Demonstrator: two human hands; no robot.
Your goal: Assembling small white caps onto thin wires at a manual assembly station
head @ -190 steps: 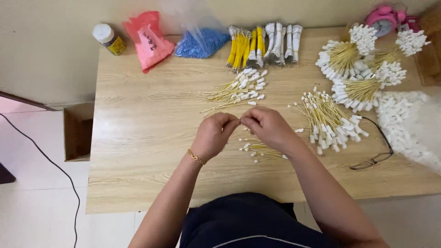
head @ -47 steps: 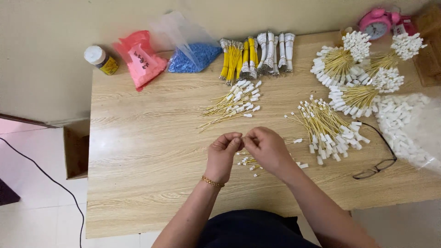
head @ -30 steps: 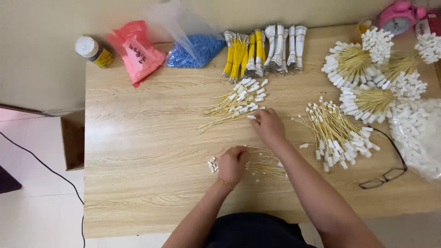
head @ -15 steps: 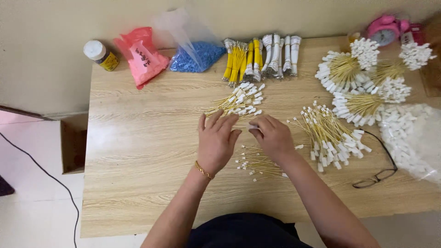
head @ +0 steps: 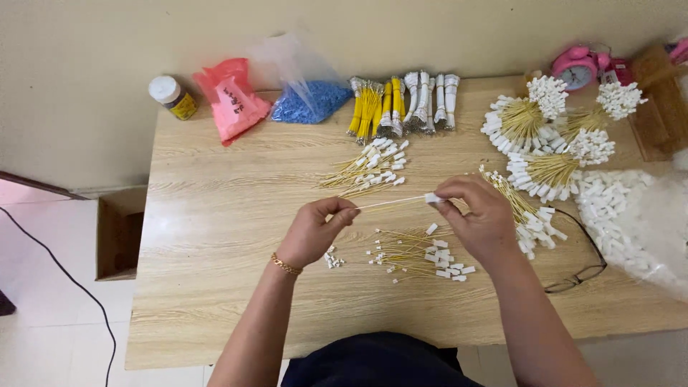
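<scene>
Hands held one thin yellow wire with a white plastic end (head: 401, 201) taut above the pale wooden tabletop (head: 215, 236): the left hand (head: 315, 231) pinched its bare tip, the right hand (head: 479, 218) gripped the white end. Keeping it straight over the loose pile of finished wires (head: 419, 254) looked wise.

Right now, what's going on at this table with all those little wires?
A person at a wooden table holds one thin wire stretched between both hands. The left hand pinches one end, and the right hand pinches the white connector at the other. Just below lies a loose pile of wires with white ends, and a few small white pieces sit by the left hand. Bundled wires fill the right side.
</scene>
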